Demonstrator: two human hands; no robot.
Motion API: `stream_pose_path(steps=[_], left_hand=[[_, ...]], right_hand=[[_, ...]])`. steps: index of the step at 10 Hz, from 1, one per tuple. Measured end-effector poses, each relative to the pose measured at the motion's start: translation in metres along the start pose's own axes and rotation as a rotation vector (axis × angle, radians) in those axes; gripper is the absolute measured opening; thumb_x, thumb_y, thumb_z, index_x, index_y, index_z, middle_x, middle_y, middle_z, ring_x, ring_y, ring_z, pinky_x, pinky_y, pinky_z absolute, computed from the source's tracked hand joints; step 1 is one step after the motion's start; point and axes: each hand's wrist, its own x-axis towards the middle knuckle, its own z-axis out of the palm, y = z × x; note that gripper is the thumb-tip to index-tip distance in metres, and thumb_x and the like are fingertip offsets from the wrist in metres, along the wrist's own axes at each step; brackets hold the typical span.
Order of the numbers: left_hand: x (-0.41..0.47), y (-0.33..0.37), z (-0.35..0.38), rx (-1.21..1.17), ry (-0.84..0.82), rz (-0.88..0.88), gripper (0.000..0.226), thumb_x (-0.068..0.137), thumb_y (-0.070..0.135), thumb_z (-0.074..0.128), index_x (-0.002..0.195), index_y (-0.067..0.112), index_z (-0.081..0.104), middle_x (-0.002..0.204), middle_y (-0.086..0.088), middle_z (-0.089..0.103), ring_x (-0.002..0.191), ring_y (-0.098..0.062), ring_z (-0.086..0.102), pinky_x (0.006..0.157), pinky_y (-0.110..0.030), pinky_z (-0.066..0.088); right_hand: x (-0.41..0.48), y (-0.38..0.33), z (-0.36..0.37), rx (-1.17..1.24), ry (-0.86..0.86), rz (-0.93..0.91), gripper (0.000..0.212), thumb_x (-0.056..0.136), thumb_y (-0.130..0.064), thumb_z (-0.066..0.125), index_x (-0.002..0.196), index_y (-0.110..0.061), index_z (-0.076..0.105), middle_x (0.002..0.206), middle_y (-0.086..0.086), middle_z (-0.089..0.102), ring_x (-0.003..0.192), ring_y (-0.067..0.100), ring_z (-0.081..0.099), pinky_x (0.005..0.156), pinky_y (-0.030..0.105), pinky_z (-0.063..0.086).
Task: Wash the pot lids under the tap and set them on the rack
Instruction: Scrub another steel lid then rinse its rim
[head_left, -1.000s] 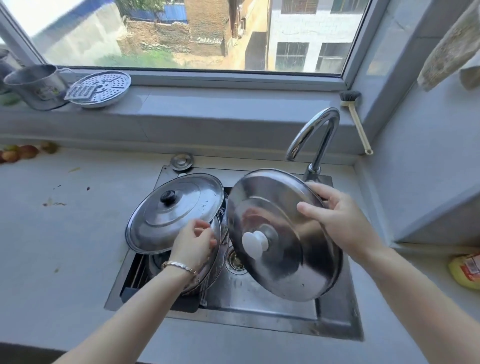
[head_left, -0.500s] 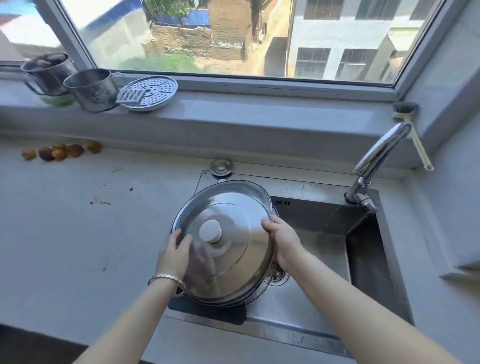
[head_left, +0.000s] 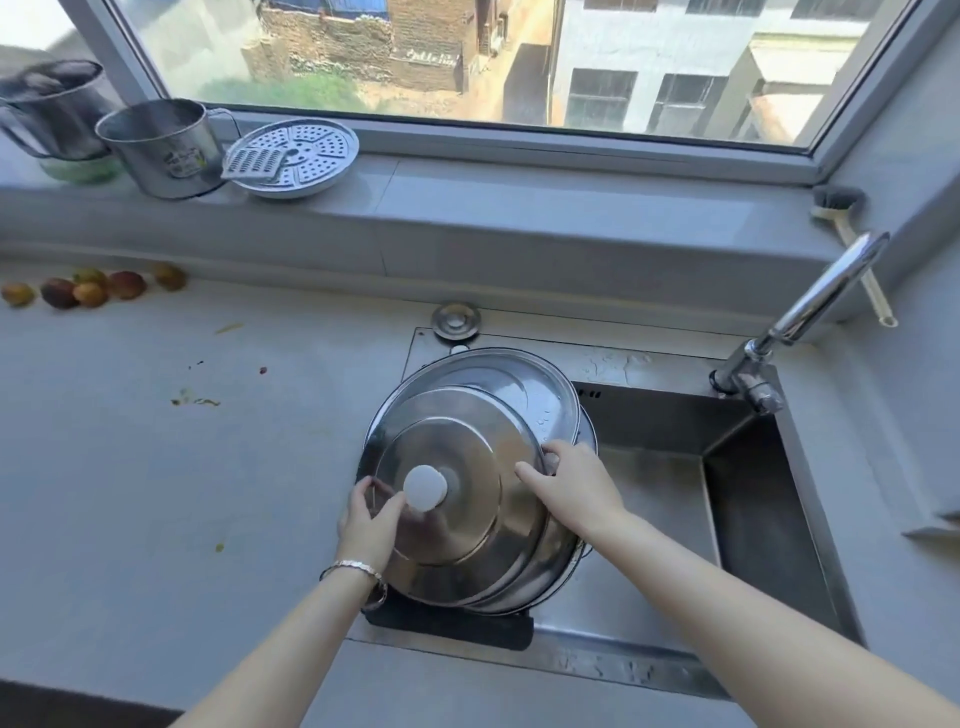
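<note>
Noting from beside the sink (head_left: 753, 519), centre of frame: the left hand (head_left: 369, 525) curls round the white knob (head_left: 426, 486) of the top lid (head_left: 467, 499), the right hand (head_left: 571, 483) clasps its right rim, and the lid lies tilted on other lids (head_left: 545, 395) over a dark rack (head_left: 457, 626) at the sink's left side. Tap (head_left: 821, 296) at upper right; no water seen running. Risk, my judgement: wet dome on dome, so an uneven release could send the top lid skidding right into the basin.

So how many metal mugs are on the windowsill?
2: the left mug at the frame's edge, the right mug beside the steamer plate. Others may lie out of frame.
</note>
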Motion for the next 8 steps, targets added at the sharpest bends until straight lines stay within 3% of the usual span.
stream_pose_path(steps=[1, 2, 3, 4, 5, 6, 7, 8], left_hand=[[0.009, -0.014, -0.005, -0.002, -0.015, -0.046, 0.068, 0.070, 0.039, 0.057, 0.133, 0.026, 0.036, 0.133, -0.013, 0.045, 0.119, -0.034, 0.047, 0.101, -0.052, 0.041], [0.020, -0.030, -0.010, -0.046, -0.014, -0.098, 0.063, 0.060, 0.044, 0.054, 0.121, 0.035, 0.040, 0.129, -0.010, 0.049, 0.116, -0.032, 0.050, 0.100, -0.051, 0.042], [0.015, -0.027, -0.018, -0.094, 0.002, -0.123, 0.036, 0.069, 0.035, 0.058, 0.102, 0.039, 0.044, 0.120, -0.014, 0.054, 0.102, -0.032, 0.056, 0.091, -0.049, 0.050], [0.013, -0.023, -0.024, -0.137, -0.038, -0.141, 0.028, 0.083, 0.019, 0.055, 0.104, 0.033, 0.045, 0.117, -0.019, 0.056, 0.092, -0.033, 0.058, 0.079, -0.045, 0.054], [0.019, -0.023, -0.028, -0.058, -0.044, -0.139, 0.044, 0.072, 0.032, 0.057, 0.112, 0.037, 0.040, 0.121, -0.018, 0.055, 0.102, -0.034, 0.059, 0.082, -0.050, 0.054], [0.014, -0.013, -0.029, 0.060, 0.005, -0.077, 0.046, 0.086, 0.029, 0.052, 0.129, 0.027, 0.037, 0.123, -0.020, 0.055, 0.101, -0.034, 0.059, 0.075, -0.041, 0.054], [0.011, -0.004, -0.026, 0.241, 0.072, 0.018, 0.046, 0.091, 0.027, 0.047, 0.135, 0.017, 0.037, 0.134, -0.022, 0.043, 0.119, -0.037, 0.046, 0.098, -0.041, 0.040], [0.000, 0.030, -0.019, 0.394, 0.154, 0.256, 0.041, 0.089, 0.016, 0.049, 0.129, 0.006, 0.044, 0.132, -0.021, 0.041, 0.123, -0.035, 0.039, 0.102, -0.038, 0.032]], right_hand=[[-0.004, -0.005, 0.002, -0.042, -0.033, -0.022, 0.045, 0.085, -0.050, 0.055, 0.118, -0.020, 0.053, 0.120, 0.002, 0.046, 0.106, 0.021, 0.055, 0.077, 0.029, 0.041], [-0.007, -0.011, 0.006, -0.125, -0.049, -0.037, 0.043, 0.086, -0.050, 0.052, 0.118, -0.021, 0.051, 0.120, 0.002, 0.047, 0.105, 0.022, 0.055, 0.082, 0.032, 0.044], [-0.008, -0.020, 0.007, -0.208, -0.098, -0.038, 0.043, 0.088, -0.046, 0.049, 0.120, -0.017, 0.047, 0.119, 0.004, 0.046, 0.105, 0.024, 0.054, 0.082, 0.033, 0.043], [-0.007, -0.024, 0.005, -0.235, -0.125, -0.024, 0.043, 0.087, -0.043, 0.048, 0.121, -0.017, 0.045, 0.119, 0.005, 0.046, 0.105, 0.026, 0.054, 0.080, 0.033, 0.043], [-0.005, -0.024, 0.003, -0.239, -0.125, -0.033, 0.047, 0.087, -0.041, 0.049, 0.127, -0.017, 0.043, 0.121, 0.006, 0.047, 0.106, 0.026, 0.054, 0.078, 0.032, 0.042], [-0.006, -0.023, -0.001, -0.236, -0.115, -0.043, 0.054, 0.088, -0.042, 0.048, 0.136, -0.020, 0.037, 0.130, 0.005, 0.044, 0.110, 0.025, 0.055, 0.078, 0.031, 0.040], [-0.007, -0.021, -0.011, -0.235, -0.112, -0.042, 0.050, 0.089, -0.039, 0.047, 0.134, -0.020, 0.040, 0.132, 0.005, 0.045, 0.111, 0.024, 0.055, 0.084, 0.032, 0.043], [-0.007, -0.016, -0.032, -0.237, -0.092, -0.048, 0.038, 0.088, -0.034, 0.046, 0.121, -0.018, 0.053, 0.115, 0.005, 0.061, 0.095, 0.022, 0.058, 0.079, 0.030, 0.046]])
